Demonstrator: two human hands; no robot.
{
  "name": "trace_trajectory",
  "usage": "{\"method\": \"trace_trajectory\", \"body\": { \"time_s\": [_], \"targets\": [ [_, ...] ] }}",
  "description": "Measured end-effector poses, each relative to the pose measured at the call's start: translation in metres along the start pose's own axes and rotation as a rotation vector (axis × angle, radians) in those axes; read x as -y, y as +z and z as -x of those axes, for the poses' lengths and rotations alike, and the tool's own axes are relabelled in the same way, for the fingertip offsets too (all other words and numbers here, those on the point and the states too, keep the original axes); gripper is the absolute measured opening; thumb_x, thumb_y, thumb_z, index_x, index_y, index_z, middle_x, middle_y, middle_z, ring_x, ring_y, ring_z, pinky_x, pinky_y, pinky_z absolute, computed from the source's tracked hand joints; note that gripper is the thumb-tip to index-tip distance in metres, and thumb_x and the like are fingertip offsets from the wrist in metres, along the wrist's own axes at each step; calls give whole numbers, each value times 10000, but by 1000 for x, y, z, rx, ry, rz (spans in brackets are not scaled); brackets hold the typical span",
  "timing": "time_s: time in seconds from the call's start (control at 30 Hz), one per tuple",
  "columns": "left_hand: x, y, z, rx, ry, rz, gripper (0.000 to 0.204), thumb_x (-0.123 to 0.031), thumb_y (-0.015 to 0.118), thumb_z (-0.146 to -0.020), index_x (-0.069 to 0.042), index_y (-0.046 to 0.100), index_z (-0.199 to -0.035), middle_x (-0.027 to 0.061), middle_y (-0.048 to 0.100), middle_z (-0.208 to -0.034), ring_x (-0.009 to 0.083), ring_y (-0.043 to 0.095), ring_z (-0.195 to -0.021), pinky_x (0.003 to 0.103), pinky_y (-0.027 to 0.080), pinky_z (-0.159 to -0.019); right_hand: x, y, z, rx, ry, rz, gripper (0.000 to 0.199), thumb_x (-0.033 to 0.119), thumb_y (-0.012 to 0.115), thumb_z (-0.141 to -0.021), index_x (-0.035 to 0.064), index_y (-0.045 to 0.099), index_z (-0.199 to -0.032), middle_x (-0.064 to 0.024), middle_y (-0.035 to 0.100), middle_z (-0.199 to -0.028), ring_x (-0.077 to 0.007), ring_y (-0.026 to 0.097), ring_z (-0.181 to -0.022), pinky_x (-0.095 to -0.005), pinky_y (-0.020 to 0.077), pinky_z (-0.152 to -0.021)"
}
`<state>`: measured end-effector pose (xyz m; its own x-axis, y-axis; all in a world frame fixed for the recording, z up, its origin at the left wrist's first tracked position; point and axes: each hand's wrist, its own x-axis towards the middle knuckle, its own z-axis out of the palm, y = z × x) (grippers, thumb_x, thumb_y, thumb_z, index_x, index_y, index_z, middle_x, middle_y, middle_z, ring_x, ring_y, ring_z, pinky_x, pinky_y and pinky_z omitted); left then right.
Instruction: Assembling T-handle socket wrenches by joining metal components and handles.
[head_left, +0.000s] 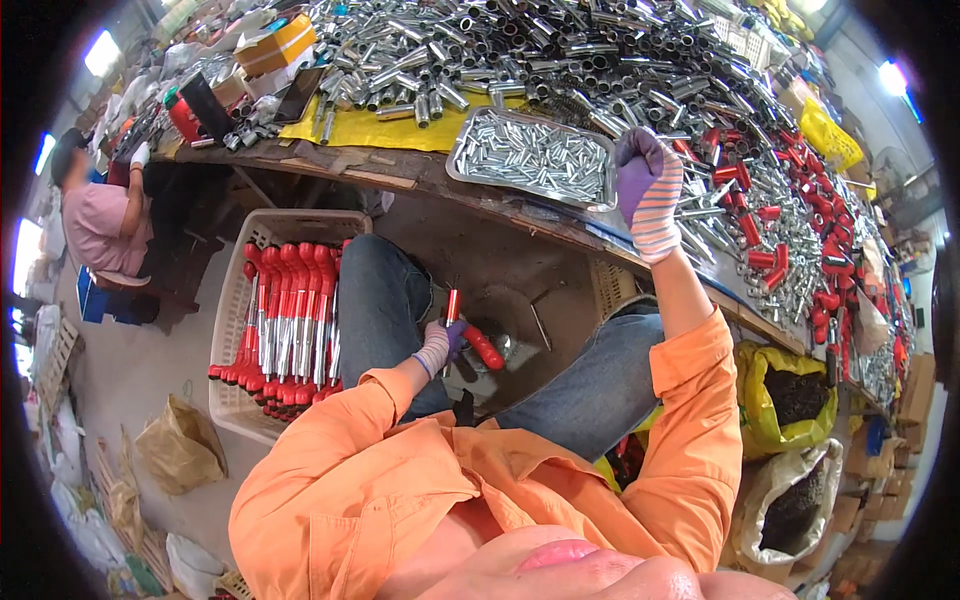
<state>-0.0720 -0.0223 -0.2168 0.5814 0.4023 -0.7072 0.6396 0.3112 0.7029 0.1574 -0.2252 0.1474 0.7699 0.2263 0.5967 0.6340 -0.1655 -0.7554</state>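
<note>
Red-handled tool point(485, 348) gripped in left hand point(438, 345), centre, between knees point(375, 275)
Right hand point(648, 190) curled, contents hidden, beside tray point(530, 193), upper right; table edge point(480, 200) between hands.

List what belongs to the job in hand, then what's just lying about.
Apparently in the job:
- red handle, in the left hand
- tray of metal pins, beside the right hand
- crate of red-ended tools

Probably just lying about:
- red bottle
- yellow box
- brown sack
</note>
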Motion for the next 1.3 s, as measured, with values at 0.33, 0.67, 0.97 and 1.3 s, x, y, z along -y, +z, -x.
{"method": "trace_trajectory", "body": {
  "time_s": [0.33, 0.67, 0.97, 1.3],
  "targets": [
    [-1, 2, -2, -20, -23, 113, 216, -183, 752, -758, -83, 634, -909, 92, 589, -625, 216, 570, -485, 364, 447, -436, 24, 2, 10, -29, -47, 213, 181, -68, 456, -736, 6, 621, -743, -106, 604, -631, -107, 551, -613, -272, 439, -592],
    [0, 10, -24, 57, 41, -131, 285, -323, 742, -768, -90, 653, -908, 68, 623, -636, 199, 574, -495, 344, 454, -432, 17, 8, 0, 73, -449, 814, 953, 417, 770, -736, -41, 307, -1431, -306, 454, -1356, -400, 462, -1255, -432, 384, -1037],
    [39, 6, -47, -53, 165, -111, 292, -338, 765, -730, -103, 668, -875, 74, 640, -694, 234, 613, -574, 395, 505, -522, 12, 4, 6, 8, -419, 374, 485, 255, 578, -954, -42, 497, -1328, -234, 586, -1260, -282, 595, -1119, -369, 473, -952],
    [49, -10, -49, -135, 113, -123, 282, -338, 738, -729, -108, 661, -873, 68, 623, -681, 237, 607, -609, 393, 505, -587, -43, 8, -5, 149, -121, -176, 238, -23, 459, -899, 16, 663, -1014, -15, 627, -885, -99, 535, -791, -236, 443, -760]
  ]
}}
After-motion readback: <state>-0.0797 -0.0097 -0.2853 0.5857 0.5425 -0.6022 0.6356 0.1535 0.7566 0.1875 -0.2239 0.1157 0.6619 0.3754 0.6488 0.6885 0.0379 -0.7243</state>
